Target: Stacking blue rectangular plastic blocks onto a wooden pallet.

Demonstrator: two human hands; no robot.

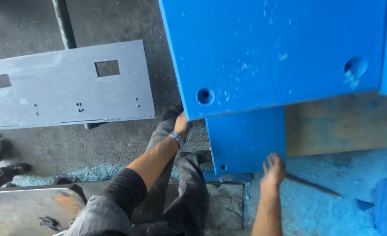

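Landmark: large blue plastic slab with round holes (272,52). Far left of it, flat grey metal plate with square cutouts (66,85) on the dark concrete floor (115,144); rusty steel sheet (27,209) below that. Left hand (181,125) at slab's lower left corner, grip closed on the edge. Smaller blue panel (246,140) under slab. Right hand (274,169) just below panel, fingers spread wide, holding nothing. Brown wooden board (342,126) right of panel, blue shavings around.

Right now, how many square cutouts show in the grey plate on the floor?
2: in the grey plate, one square cutout near its left end, one right of centre near the top edge. None looks hidden.
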